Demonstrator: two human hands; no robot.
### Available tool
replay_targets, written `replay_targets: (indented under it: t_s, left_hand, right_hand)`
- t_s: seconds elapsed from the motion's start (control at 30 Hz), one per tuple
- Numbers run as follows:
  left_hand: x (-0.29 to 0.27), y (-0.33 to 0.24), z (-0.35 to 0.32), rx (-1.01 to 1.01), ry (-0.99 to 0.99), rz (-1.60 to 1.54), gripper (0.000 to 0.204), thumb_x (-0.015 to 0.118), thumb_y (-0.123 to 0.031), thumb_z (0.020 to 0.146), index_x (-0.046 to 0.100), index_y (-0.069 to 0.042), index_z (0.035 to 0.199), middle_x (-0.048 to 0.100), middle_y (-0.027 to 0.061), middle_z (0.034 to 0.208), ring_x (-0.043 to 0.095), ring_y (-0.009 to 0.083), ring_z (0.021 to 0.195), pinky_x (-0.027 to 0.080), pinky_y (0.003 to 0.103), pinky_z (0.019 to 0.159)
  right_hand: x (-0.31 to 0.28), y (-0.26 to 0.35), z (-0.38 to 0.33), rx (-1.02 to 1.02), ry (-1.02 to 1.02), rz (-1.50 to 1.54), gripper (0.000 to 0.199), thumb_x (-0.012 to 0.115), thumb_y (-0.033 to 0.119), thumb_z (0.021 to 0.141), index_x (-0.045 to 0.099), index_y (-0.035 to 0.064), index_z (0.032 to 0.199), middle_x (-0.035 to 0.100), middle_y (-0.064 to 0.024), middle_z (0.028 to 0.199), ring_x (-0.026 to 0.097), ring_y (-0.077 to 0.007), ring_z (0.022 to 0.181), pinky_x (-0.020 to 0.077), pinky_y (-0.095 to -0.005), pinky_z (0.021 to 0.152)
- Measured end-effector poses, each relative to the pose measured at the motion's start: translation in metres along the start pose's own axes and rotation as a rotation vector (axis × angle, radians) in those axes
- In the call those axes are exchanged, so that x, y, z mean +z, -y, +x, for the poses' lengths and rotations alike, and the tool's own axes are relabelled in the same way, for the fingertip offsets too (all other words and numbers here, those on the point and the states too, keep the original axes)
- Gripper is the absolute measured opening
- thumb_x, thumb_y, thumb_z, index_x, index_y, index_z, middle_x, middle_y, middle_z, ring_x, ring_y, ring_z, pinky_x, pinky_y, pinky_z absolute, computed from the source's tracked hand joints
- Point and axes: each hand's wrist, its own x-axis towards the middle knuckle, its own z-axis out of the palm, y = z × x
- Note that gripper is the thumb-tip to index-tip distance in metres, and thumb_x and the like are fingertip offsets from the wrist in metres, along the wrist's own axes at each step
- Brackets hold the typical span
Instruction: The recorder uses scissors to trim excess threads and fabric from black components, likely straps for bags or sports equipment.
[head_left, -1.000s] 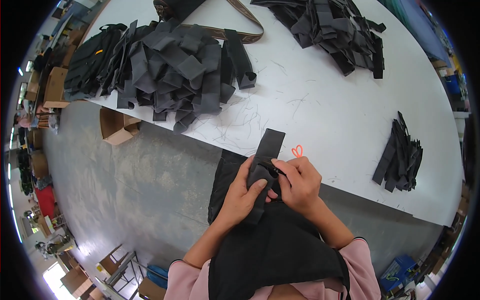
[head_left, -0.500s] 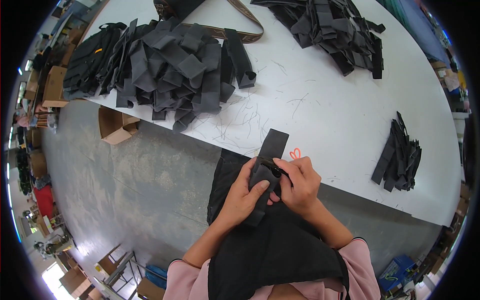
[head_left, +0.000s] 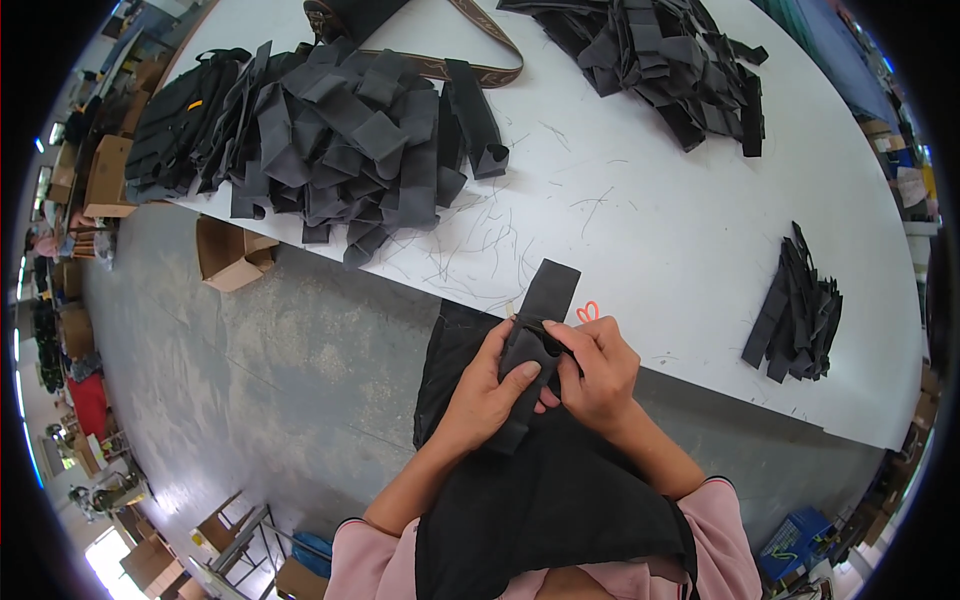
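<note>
My left hand is closed round a black fabric strip, its thumb pressing on a folded-over part. One flat end of the strip sticks up past my fingers over the table edge; the other hangs down toward my lap. My right hand is closed, thumb and forefinger pinching at the strip's fold beside a rounded notch. A thin dark edge shows at those fingertips; I cannot make out whether it is a separate thing. Just beyond my right knuckles, orange loops like small scissor handles show at the table's edge, partly hidden.
A large heap of black strips lies on the white table at left, beside a black bag. More strips lie at the back, and a small bundle at right. Loose threads are scattered about. A cardboard box stands below.
Both hands keep their hold on the strip with almost no movement. My right fingers have shifted very slightly at the fold.
</note>
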Motion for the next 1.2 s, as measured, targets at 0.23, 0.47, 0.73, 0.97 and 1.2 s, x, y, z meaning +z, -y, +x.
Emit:
replay_targets:
  t_s: [0.23,0.47,0.73,0.97,1.2]
  left_hand:
    - [0.001,0.004,0.000,0.073,-0.026,0.080,0.050,0.050,-0.008,0.092,0.026,0.000,0.135,0.056,0.0103,0.098,0.062,0.0152,0.073,0.052,0.026,0.062]
    - [0.000,0.006,0.000,0.089,-0.045,0.061,0.048,0.050,-0.006,0.091,0.029,0.001,0.134,0.057,0.0100,0.097,0.063,0.0150,0.073,0.052,0.026,0.062]
    - [-0.035,0.007,0.031,0.008,-0.001,-0.288,0.041,0.048,-0.032,0.094,0.043,0.000,0.120,0.055,0.0185,0.120,0.063,0.0221,0.089,0.054,0.032,0.074]
    - [-0.048,-0.006,0.043,0.022,-0.148,-0.401,0.036,0.046,-0.033,0.095,0.041,-0.007,0.119,0.059,0.0152,0.108,0.061,0.0214,0.090,0.056,0.039,0.072]
    - [-0.043,-0.014,0.047,0.043,-0.168,-0.374,0.036,0.049,-0.034,0.094,0.041,-0.008,0.117,0.059,0.0137,0.102,0.060,0.0182,0.084,0.054,0.032,0.067]
  right_hand:
    - [0.002,0.003,0.001,0.015,-0.016,-0.021,0.039,0.062,-0.007,0.057,0.065,0.0035,0.095,0.052,-0.0046,0.071,0.053,-0.0180,0.054,0.0416,-0.0283,0.045]
    - [0.005,0.002,0.001,0.134,-0.024,0.103,0.031,0.064,-0.006,0.065,0.064,0.0040,0.095,0.051,-0.0073,0.074,0.054,-0.0195,0.055,0.0411,-0.0278,0.045]
    - [0.006,-0.020,0.012,0.602,-0.045,0.604,0.018,0.064,-0.004,0.074,0.063,0.0007,0.091,0.045,-0.0023,0.079,0.047,-0.0105,0.067,0.0404,-0.0231,0.060]
    - [-0.018,0.010,-0.020,0.433,0.428,0.379,0.024,0.071,0.002,0.069,0.065,0.0077,0.092,0.045,-0.0035,0.075,0.045,-0.0144,0.058,0.0402,-0.0274,0.053]
    - [-0.017,0.010,-0.023,0.244,0.425,0.210,0.027,0.072,0.004,0.067,0.063,0.0083,0.092,0.047,-0.0053,0.077,0.050,-0.0200,0.060,0.0404,-0.0291,0.052]
